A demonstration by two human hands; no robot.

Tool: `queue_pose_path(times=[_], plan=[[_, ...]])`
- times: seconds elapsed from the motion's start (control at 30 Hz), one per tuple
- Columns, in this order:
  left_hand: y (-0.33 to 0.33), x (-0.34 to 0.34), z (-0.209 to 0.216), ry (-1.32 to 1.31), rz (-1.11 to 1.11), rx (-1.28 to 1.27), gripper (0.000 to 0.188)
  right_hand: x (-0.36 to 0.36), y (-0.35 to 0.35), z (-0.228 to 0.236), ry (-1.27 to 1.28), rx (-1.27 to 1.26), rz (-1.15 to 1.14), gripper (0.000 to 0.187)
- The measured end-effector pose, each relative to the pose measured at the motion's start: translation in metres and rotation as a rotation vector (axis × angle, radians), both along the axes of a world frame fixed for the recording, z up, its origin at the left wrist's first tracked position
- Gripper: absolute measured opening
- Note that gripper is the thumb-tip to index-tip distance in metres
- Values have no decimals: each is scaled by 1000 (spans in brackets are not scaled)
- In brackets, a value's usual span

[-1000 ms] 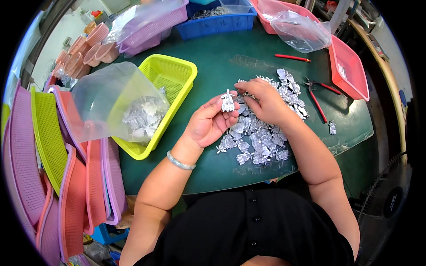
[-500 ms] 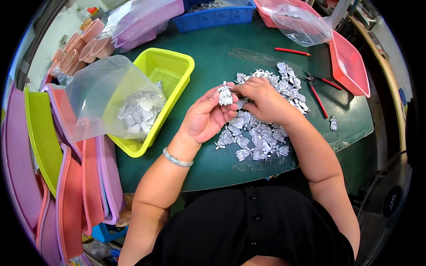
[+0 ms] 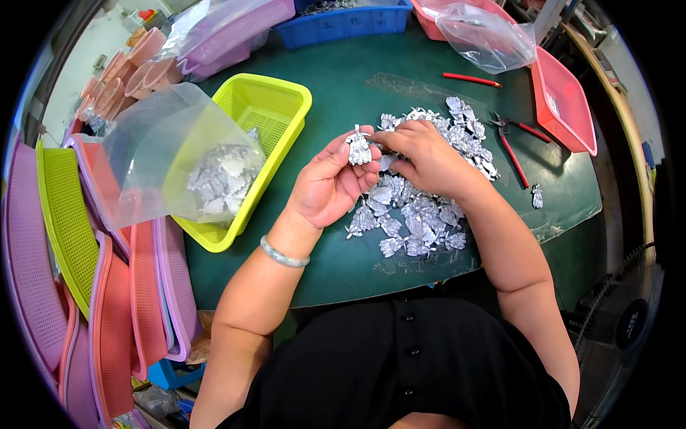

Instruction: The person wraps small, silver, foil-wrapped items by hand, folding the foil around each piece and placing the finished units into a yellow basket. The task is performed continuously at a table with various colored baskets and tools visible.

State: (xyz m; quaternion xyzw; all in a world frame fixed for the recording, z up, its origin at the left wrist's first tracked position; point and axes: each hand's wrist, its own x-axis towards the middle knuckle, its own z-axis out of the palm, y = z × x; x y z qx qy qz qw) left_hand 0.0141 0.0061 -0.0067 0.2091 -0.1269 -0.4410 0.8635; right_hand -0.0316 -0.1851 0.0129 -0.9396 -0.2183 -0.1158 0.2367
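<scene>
Between the thumb and fingers of my left hand (image 3: 330, 182) is a small silvery metal casting (image 3: 359, 150), shaped like a little figure with a narrow top. The palm is turned up, the other fingers curled below it. Just right of the casting, my right hand (image 3: 427, 159) is bent with its fingertips close to the casting's edge. Whatever those fingers pinch, if anything, is hidden. Under and around the right hand spreads a loose pile of similar silvery castings (image 3: 421, 214). One single casting (image 3: 537, 196) lies apart at the right.
Red-handled cutting pliers (image 3: 509, 139) and a red pen-like stick (image 3: 471, 79) lie on the green tabletop (image 3: 329, 275). A yellow-green basket (image 3: 275, 154) with a plastic bag (image 3: 168, 154) of castings stands left. Pink (image 3: 564, 107) and blue bins (image 3: 343, 28) line the far side; stacked baskets (image 3: 118, 314) crowd the left.
The casting in my left hand has shifted slightly left and turned a little, its narrow top now more upright. My right hand stays close beside it.
</scene>
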Motion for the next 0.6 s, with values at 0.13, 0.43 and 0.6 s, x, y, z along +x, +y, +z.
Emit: queue_pose_path(times=[0.13,0.43,0.6], plan=[[-1,-1,1,18,12,27,35,2,-1,-3,-35,32,4,29],[-1,0,-2,16,2,2,35,6,-1,-9,-100,170,-49,22],[-1,1,-3,-13,1,-34,32,5,1,-5,-42,241,-40,21]])
